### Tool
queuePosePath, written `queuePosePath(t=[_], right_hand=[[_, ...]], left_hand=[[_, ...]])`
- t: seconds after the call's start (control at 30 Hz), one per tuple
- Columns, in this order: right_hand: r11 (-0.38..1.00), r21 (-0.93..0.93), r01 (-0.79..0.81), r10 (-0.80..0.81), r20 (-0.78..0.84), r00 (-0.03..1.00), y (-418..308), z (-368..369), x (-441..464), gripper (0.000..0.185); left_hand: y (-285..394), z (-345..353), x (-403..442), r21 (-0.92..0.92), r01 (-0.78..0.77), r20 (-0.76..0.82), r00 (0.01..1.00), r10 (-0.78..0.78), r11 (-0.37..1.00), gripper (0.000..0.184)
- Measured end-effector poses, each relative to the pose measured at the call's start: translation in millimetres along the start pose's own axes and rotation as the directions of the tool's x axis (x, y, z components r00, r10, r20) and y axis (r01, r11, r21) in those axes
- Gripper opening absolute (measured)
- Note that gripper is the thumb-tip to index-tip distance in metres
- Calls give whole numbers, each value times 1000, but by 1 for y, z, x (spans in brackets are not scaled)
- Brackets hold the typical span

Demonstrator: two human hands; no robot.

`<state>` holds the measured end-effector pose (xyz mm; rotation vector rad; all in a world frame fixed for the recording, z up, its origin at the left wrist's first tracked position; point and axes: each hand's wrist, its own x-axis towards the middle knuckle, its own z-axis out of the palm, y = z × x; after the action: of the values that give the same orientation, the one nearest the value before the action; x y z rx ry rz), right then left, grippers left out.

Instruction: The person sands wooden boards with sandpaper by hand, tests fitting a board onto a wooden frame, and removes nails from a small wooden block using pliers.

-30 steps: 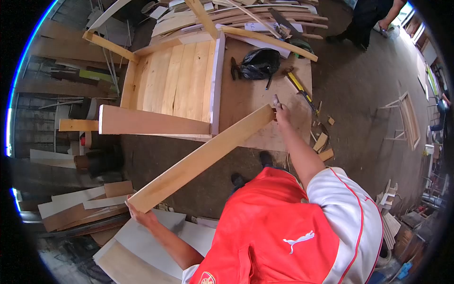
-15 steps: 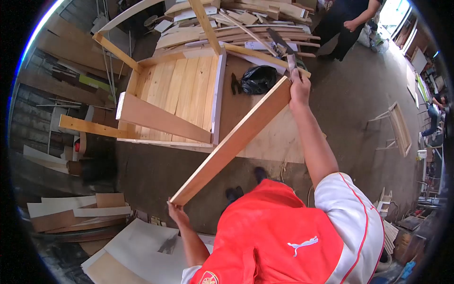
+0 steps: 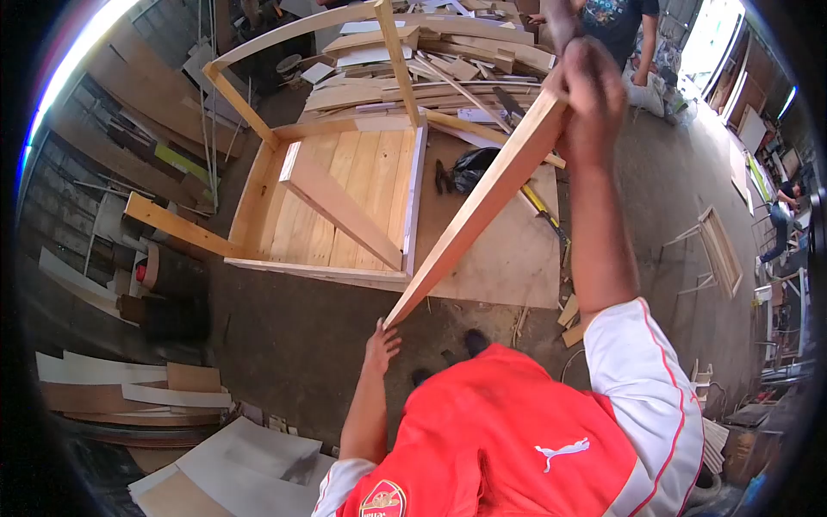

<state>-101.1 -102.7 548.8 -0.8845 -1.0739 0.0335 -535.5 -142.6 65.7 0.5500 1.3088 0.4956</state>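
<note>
A long wooden board (image 3: 482, 211) slants across the view in front of me. My right hand (image 3: 594, 95) is raised and blurred, closed around the board's upper end. A brownish object sticks up above that hand; I cannot make out what it is. At the lower end, my left hand (image 3: 379, 349) holds the board's tip, with some fingers spread below it. Beyond the board lies a wooden frame (image 3: 245, 207) with a planked panel (image 3: 345, 164) and posts with a curved rail. Another board (image 3: 340, 202) leans up from this frame's near right corner.
Scrap wood (image 3: 370, 90) is piled behind the frame. A black bag (image 3: 474, 168) and a yellow-and-black tool (image 3: 541, 207) lie near a plywood sheet (image 3: 508, 258). Another person (image 3: 616, 26) stands at the back. White sheets (image 3: 233, 465) lie lower left; a small wooden frame (image 3: 719, 250) stands right.
My right hand has lifted the board's upper end up and to the right. My left hand has moved up and right with the lower end, its fingers more spread. The view has shifted slightly.
</note>
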Motion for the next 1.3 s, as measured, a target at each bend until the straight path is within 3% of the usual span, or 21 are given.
queuePosePath(t=[0.13, 0.23, 0.33, 0.37, 0.43, 0.5, 0.53, 0.6, 0.7, 0.77, 0.83, 0.9, 0.93, 1.0, 1.03, 1.1, 1.17, 1.2, 1.3], right_hand=[[979, 35, 199, -200, 31, 979, -39, 3, 39, 26], [965, 59, 256, -260, 75, 963, -68, 12, 47, 29], [943, 64, 326, -332, 131, 934, -77, 15, 49, 31], [889, -50, 455, -431, 245, 869, -77, 10, 55, 34], [875, 225, 428, -477, 255, 841, -73, 35, 51, 46], [930, -71, 361, -335, 247, 909, -62, 34, 34, 22], [935, -72, 348, -311, 309, 899, -59, 35, 29, 19], [953, -47, 300, -260, 382, 887, -46, 35, 20, 19], [978, 85, 191, -209, 405, 890, -48, 34, 14, 19], [973, 231, 31, -132, 437, 890, -56, 34, 11, 20], [996, 81, 28, -65, 491, 869, -56, 25, 14, 16], [963, 140, 232, -269, 382, 884, -46, 23, 15, 19], [944, 41, 326, -323, 307, 895, -50, 15, 14, 20], [861, -178, 476, -450, 168, 877, -69, -9, 4, 23], [945, -127, 302, -287, 122, 950, -86, -18, -11, 26], [882, -275, 382, -353, 150, 923, -85, -29, -40, 29], [756, -349, 554, -471, 297, 831, -98, -25, -71, 32], [676, -375, 634, -515, 375, 771, -104, -22, -81, 35], [734, -407, 543, -420, 356, 835, -99, -11, -98, 38]], left_hand=[[32, 68, 16, 100, -55, -7, 998, 56, 993, 63], [74, 118, -14, 246, -330, 144, 942, 302, 911, 49], [116, 155, -32, 107, -669, 326, 722, 610, 735, 48], [138, 172, -52, 57, -689, 327, 697, 639, 722, 43], [190, 207, -110, -12, -771, 376, 586, 718, 636, 41], [238, 236, -154, -55, -901, 463, 359, 811, 430, 55], [260, 249, -169, -79, -954, 496, 215, 841, 290, 65], [296, 283, -209, -324, -930, 482, -3, 876, 175, 86], [330, 320, -223, -444, -877, 560, -115, 821, 181, 96], [333, 332, -232, -454, -858, 599, -93, 796, 241, 92], [333, 339, -237, -418, -849, 640, -22, 768, 324, 87], [328, 340, -238, -335, -837, 678, 105, 728, 433, 81], [323, 338, -240, -229, -871, 659, 190, 728, 435, 68], [315, 334, -248, -266, -896, 666, 94, 740, 354, 70], [312, 331, -251, -289, -905, 665, 44, 745, 311, 74], [308, 327, -227, -479, -831, 698, -166, 696, 282, 91], [302, 321, -218, -496, -822, 703, -189, 686, 282, 105], [296, 317, -222, -427, -857, 698, -109, 707, 289, 110], [275, 316, -227, -378, -879, 560, 32, 828, 289, 108]])
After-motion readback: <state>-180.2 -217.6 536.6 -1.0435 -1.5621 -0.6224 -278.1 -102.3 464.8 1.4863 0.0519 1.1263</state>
